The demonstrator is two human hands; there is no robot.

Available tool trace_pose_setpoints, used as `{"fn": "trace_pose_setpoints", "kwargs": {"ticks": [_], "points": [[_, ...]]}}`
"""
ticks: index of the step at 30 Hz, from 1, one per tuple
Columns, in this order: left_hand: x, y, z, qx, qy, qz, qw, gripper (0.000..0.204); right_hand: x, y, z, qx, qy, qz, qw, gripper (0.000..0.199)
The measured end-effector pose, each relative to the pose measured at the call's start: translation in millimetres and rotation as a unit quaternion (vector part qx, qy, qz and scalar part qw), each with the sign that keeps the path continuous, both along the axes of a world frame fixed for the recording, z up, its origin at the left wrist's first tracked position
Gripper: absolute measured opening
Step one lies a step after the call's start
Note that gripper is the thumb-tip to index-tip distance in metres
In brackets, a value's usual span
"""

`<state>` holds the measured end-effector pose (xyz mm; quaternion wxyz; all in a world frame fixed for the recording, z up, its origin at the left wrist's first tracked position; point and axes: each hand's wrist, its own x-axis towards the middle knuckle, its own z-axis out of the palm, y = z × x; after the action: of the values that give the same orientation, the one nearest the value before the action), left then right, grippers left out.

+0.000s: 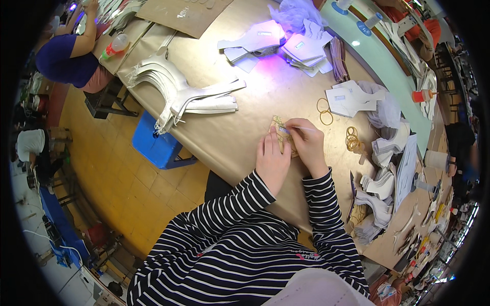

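Observation:
My left hand (273, 159) lies with its fingers stretched out on a small yellowish patterned piece (277, 121) on the tan table. Close beside it, my right hand (308, 146) is closed in a pinch around a thin pale pen (302, 128), its tip end over the piece. The fingers of both hands hide much of the piece. Just right of my hands are a pile of rubber bands (352, 138) and two looser bands (324, 112). Beyond them lies a stack of white cut pieces (352, 99) with a small label.
Bundled white curved pieces (168, 81) lie at the table's left edge. Farther back, labelled white stacks (306, 48) sit under a bright purple light. White curved parts (380, 183) crowd the right side. A blue stool (153, 143) stands left; a person (69, 58) works at far left.

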<state>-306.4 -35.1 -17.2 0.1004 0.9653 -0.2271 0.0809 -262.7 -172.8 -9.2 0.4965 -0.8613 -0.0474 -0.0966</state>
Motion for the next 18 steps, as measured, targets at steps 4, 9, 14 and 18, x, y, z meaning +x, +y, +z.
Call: {"fn": "trace_pose_setpoints", "kwargs": {"ticks": [4,9,14,18], "points": [[-2,-1,-1,-0.016,0.003,0.006,1.0,0.044,-1,-6,2,0.073,0.028,-0.018,0.997,0.011],[-1,0,-2,-0.021,-0.002,0.001,1.0,0.045,-10,-9,5,0.043,0.027,-0.035,0.998,0.009],[-2,0,-1,-0.013,0.001,0.002,1.0,0.043,-18,-12,2,0.123,0.067,-0.061,0.988,0.009],[-1,0,-1,-0.025,0.002,0.004,1.0,0.041,-17,-10,-1,0.095,0.051,-0.055,0.993,0.011]]}}
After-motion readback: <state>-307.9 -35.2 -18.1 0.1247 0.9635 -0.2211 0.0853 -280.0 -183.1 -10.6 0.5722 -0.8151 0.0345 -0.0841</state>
